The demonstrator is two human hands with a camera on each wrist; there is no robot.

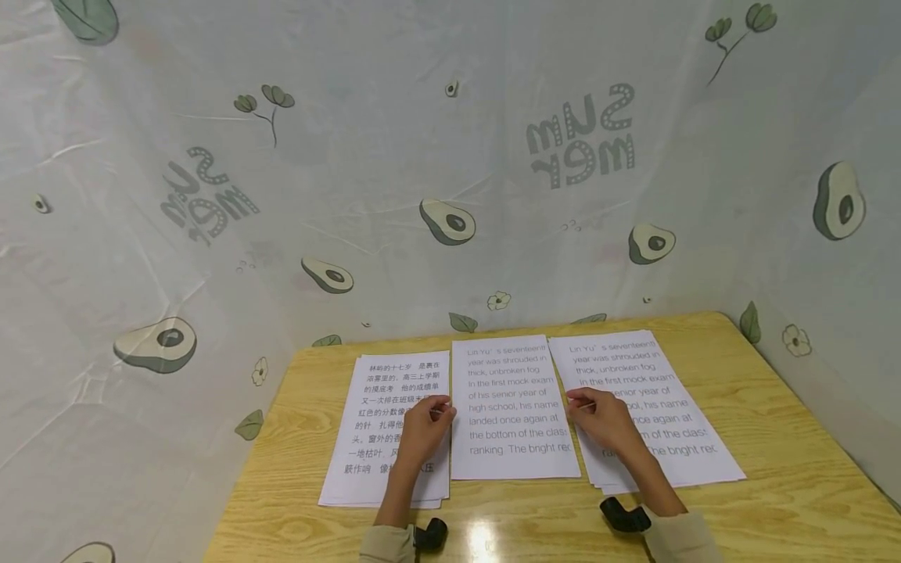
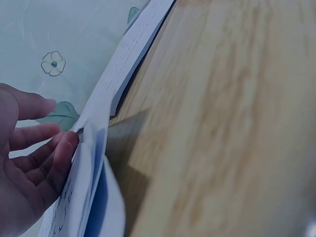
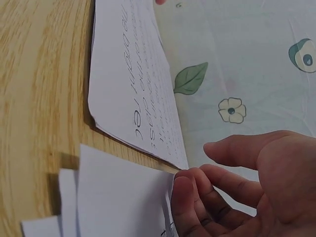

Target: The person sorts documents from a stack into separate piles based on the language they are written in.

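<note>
On the left side of the table, my left hand (image 1: 424, 430) pinches the right edge of a stack of paper (image 1: 376, 438) printed with Chinese text. The left wrist view shows the fingertips (image 2: 69, 140) at that edge, where the sheets (image 2: 101, 197) bow upward and gap apart. My right hand (image 1: 604, 422) holds the left edge of another paper stack (image 1: 683, 438), printed in English. At that edge in the right wrist view, the fingers (image 3: 183, 197) are curled against a raised sheet (image 3: 121, 192). My right palm hides part of the text.
Between the hands lies a middle stack of English-printed paper (image 1: 514, 461). All three stacks rest side by side on a wood-grain table (image 1: 781, 485). Behind it hangs a pale curtain (image 1: 394, 141) with avocado prints. Black devices (image 1: 622, 516) sit at both wrists.
</note>
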